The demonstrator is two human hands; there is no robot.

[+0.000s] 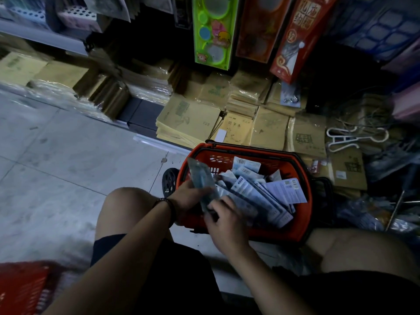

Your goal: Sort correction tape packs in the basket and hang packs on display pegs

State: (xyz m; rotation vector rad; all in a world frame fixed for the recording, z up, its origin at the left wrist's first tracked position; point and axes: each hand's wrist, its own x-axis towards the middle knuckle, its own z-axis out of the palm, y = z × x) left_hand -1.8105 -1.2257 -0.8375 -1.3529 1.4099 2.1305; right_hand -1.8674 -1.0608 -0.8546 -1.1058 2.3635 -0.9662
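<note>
Sitting on tiled floor (56, 155), basket (272, 233) beside notebooks (188, 119)

We see a red slotted plastic basket (250, 155) of glossy film-and-card correction tape packs (256, 194), matt brown paper notebooks (188, 119) under shiny clear wrap, a smooth pale tiled floor (56, 155) and white plastic hangers (354, 137).

Forearms extended, left hand (188, 197) and right hand (227, 221) curled close together.
</note>
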